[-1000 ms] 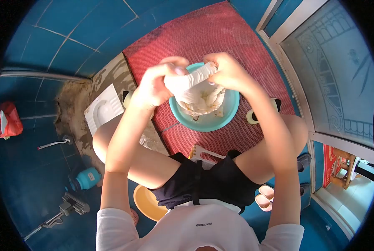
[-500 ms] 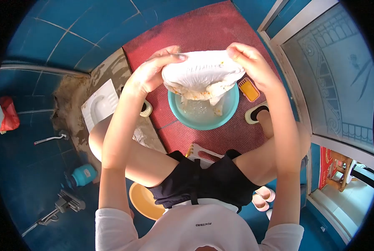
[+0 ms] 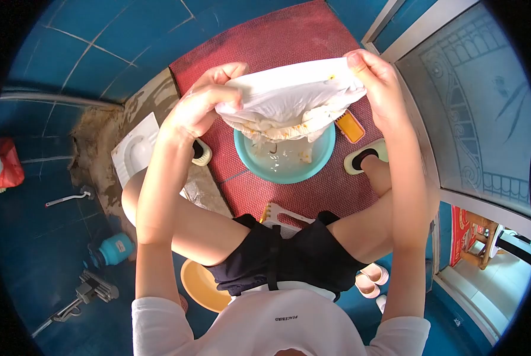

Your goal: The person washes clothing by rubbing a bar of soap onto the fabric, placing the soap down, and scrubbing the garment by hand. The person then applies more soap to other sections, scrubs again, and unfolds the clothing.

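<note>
A wet white cloth garment [image 3: 289, 95] with a gathered edge and yellow-brown stains is stretched between my hands. My left hand [image 3: 209, 98] grips one end with its fingers curled in. At the other end my right hand [image 3: 377, 83] pinches the upper corner between thumb and fingers. Below the garment stands a turquoise basin [image 3: 286, 177] of cloudy water on the red mat; the cloth hides its far rim. Whether the cloth's lowest part touches the water I cannot tell. Beside the basin lies an orange rounded-rectangular item [image 3: 351, 126] with a pale rim.
The red mat [image 3: 265, 35] covers the floor ahead. A squat toilet [image 3: 136, 145] is on the left and a glass-panelled door [image 3: 467, 113] on the right. A yellow basin [image 3: 197, 291] and pink slippers [image 3: 369, 282] sit behind my legs. A blue jug [image 3: 116, 248] stands at left.
My hands have drawn farther apart, the right one moving up and rightward. The garment between them is pulled wider and straighter along its upper edge.
</note>
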Available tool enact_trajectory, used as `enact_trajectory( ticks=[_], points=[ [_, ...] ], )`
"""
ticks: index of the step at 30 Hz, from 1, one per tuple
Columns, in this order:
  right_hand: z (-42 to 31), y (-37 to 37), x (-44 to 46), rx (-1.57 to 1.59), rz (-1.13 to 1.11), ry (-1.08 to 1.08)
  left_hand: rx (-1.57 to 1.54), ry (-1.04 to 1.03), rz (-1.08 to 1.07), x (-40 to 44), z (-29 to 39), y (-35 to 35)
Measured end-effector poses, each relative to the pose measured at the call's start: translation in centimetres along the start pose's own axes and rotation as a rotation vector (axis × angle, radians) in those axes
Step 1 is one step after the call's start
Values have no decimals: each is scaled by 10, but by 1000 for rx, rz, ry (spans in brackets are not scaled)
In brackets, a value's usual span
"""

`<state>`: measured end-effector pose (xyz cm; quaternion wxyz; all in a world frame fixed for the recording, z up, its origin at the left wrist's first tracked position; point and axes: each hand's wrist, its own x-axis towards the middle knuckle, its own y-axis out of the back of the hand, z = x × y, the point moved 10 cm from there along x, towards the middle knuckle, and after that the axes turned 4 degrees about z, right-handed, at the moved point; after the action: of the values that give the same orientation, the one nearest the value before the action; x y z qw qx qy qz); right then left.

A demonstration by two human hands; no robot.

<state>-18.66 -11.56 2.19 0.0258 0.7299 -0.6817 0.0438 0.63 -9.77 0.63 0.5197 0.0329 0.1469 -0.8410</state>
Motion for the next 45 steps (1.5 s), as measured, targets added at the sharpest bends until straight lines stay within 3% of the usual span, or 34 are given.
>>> enact_trajectory(
  ticks=[4, 5, 7, 9, 11, 12, 13, 15, 17, 18, 19, 21, 23, 25, 26, 27, 28, 30, 31, 34, 36, 37, 39, 43, 45],
  points=[
    [-12, -8, -9, 5, -4, 39, 6, -5, -20, -5, 1, -7],
    [-14, -10, -11, -121, 9, 61, 5, -5, -21, -8, 2, -14],
    [-16, -26, -20, -287, 9, 109, -113, -60, 141, -11, 9, -19],
    [-25, -48, -37, -380, 114, 192, -134, -135, -30, -4, 5, -37],
    [-42, -76, -57, -356, 175, 531, -285, -211, 284, 1, 13, -39],
    [-53, -91, -70, -388, 191, 686, -161, -294, 333, 7, 13, -32],
    [-64, -105, -81, -505, 164, 811, -228, -152, 408, 14, -10, -29],
    [-69, -93, -68, -580, 262, 893, -602, -150, 313, 18, -21, -42],
    [-44, -62, -24, -425, 357, 532, -600, -124, 551, 10, -28, -45],
    [-35, -59, -15, -476, 393, 444, -567, -108, 559, 7, -25, -47],
    [-40, -77, -29, -418, 369, 577, -559, -108, 558, 12, -37, -26],
    [-49, -110, -57, -468, 291, 817, -552, -404, 17, 26, -18, -23],
    [-29, -99, -27, -531, 273, 707, -729, -21, 564, 16, -68, -12],
    [15, -67, 16, -556, 311, 305, -508, 61, 603, 7, -46, -23],
    [43, -54, 35, -447, 247, 145, -355, 46, 421, 12, -48, -24],
    [67, -45, 42, -339, 181, -16, -353, 50, 428, 7, -48, -13],
    [70, -40, 40, -336, 174, -20, -287, 80, 378, 5, -47, -8],
    [85, -61, 32, -306, -182, -188, -188, 41, 272, 3, -44, 9],
    [79, -74, 19, -301, -454, -185, -145, 32, 177, 4, -44, 13],
    [62, -75, 1, -254, -605, -124, -72, 11, 129, 0, -52, 28],
    [45, -62, 2, -181, -418, -33, 361, -270, 190, 3, -51, 36],
    [43, -62, -1, -184, -418, -36, 357, -269, 188, 8, -64, 43],
    [30, -63, -2, -103, -383, 1, 892, -216, 425, 12, -87, 75],
    [8, -47, 3, -122, -275, 89, 962, -236, 619, 6, -117, 109],
    [-6, -32, 9, -82, -202, 103, 698, -287, 682, 4, -113, 120]
  ],
)
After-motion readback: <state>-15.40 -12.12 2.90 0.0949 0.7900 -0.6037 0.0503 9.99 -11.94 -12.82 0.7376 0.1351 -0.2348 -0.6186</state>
